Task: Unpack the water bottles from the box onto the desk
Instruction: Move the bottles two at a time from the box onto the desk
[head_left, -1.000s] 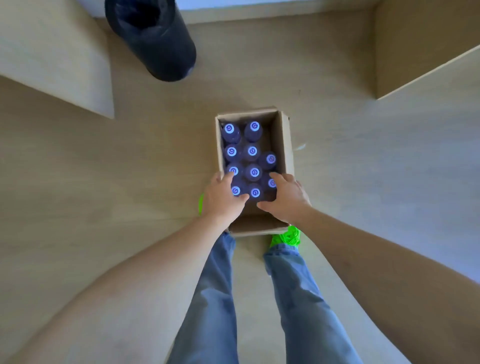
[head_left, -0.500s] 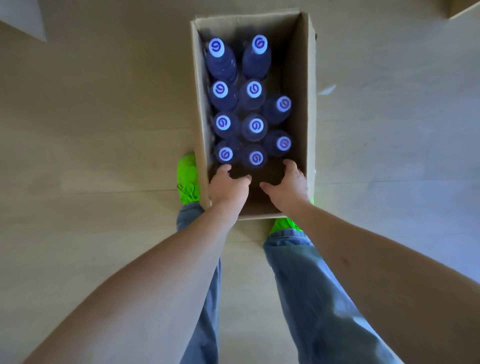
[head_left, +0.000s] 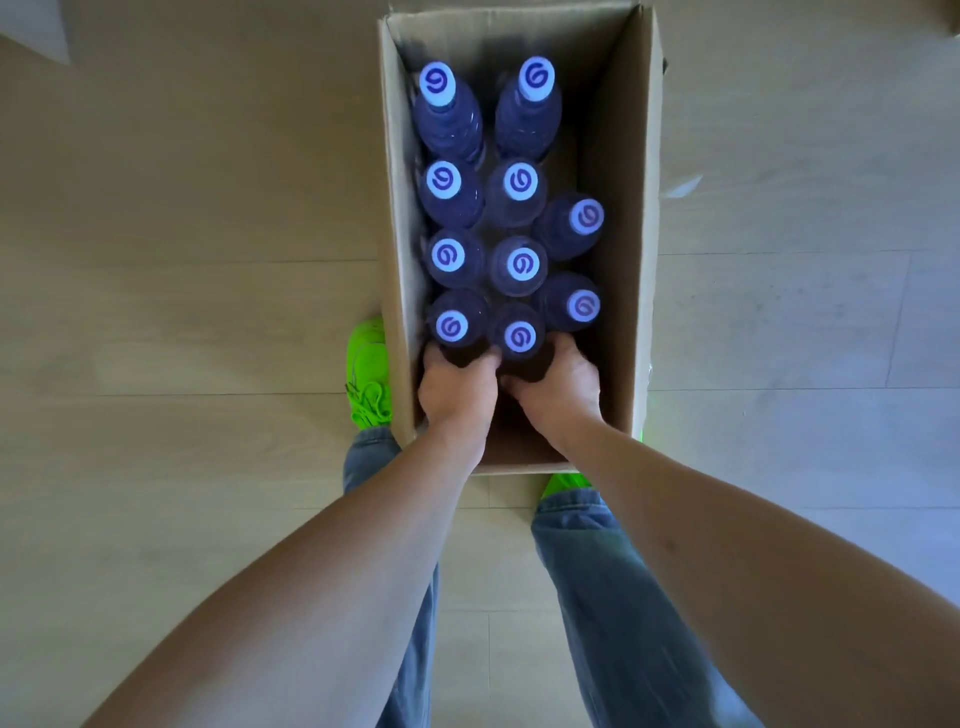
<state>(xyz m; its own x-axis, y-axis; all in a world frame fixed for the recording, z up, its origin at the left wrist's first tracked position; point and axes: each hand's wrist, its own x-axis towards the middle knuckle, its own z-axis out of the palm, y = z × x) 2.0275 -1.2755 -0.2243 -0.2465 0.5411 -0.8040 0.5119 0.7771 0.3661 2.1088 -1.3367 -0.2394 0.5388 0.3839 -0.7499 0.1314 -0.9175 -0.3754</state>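
Observation:
An open cardboard box (head_left: 636, 249) stands on the floor between my feet. Several dark blue water bottles with white swirl-marked caps stand upright inside it. My left hand (head_left: 454, 392) is down in the box, fingers wrapped around the body of the nearest left bottle (head_left: 451, 326). My right hand (head_left: 558, 387) curls around the nearest middle bottle (head_left: 519, 335). Both bottles stand in the box, their lower parts hidden by my fingers. The desk is not in view.
Pale wood-look floor (head_left: 182, 338) surrounds the box. My bright green shoes (head_left: 368, 374) and blue jeans (head_left: 613, 597) are just below it. A small scrap (head_left: 683, 186) lies on the floor right of the box. A furniture corner (head_left: 31, 31) shows at top left.
My head has dropped closer to the box. Both hands have gone from the near rim down inside and closed around the two nearest bottles.

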